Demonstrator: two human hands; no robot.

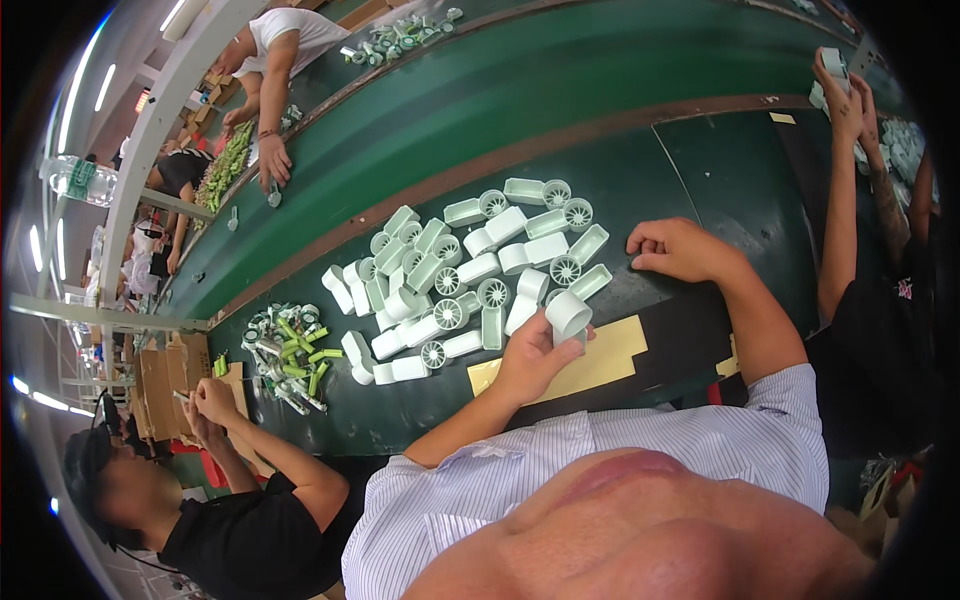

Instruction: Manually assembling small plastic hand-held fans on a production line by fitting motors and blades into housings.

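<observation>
My left hand (530,356) grips a pale green plastic housing (569,315) with a round, cup-like end turned up. It is held just above the near side of the pile. Several more housings (480,268) of the same colour lie heaped on the green table in front of me, some showing spoked round ends and others smooth backs. To the right of this heap, my right hand (672,248) is low over the tabletop with its fingers curled together. Whatever those fingers may hold is hidden.
Yellow card pieces (590,360) lie on a black mat (680,340) near my body. Green and silver parts (290,350) are piled at left, beside a co-worker in black. A green conveyor belt (420,150) runs beyond the table. Other people work across it and at right.
</observation>
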